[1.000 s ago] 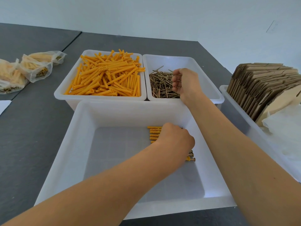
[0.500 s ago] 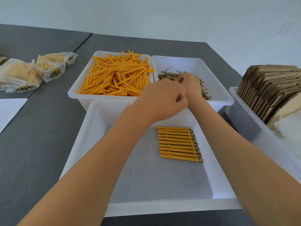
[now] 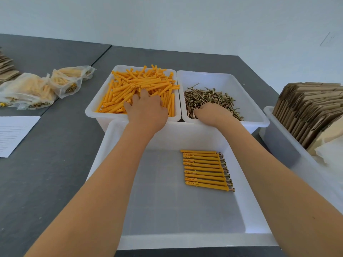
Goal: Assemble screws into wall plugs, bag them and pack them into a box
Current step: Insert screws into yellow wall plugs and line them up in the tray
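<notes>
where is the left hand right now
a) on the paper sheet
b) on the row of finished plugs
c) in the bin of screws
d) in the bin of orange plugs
d, the left hand lies with fingers spread on the orange plugs, while the right hand is in the screws.

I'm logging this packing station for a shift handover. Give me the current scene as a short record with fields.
left hand: left hand lies on the orange wall plugs in the plug bin, fingers spread
right hand: right hand reaches into the screws in the screw bin; its fingers are hidden
assembled: a neat row of plugs with screws lies in the front tray
bagged: filled bags on the table's left
boxes: flat cardboard boxes stand in the right bin
other: a printed sheet at far left
</notes>
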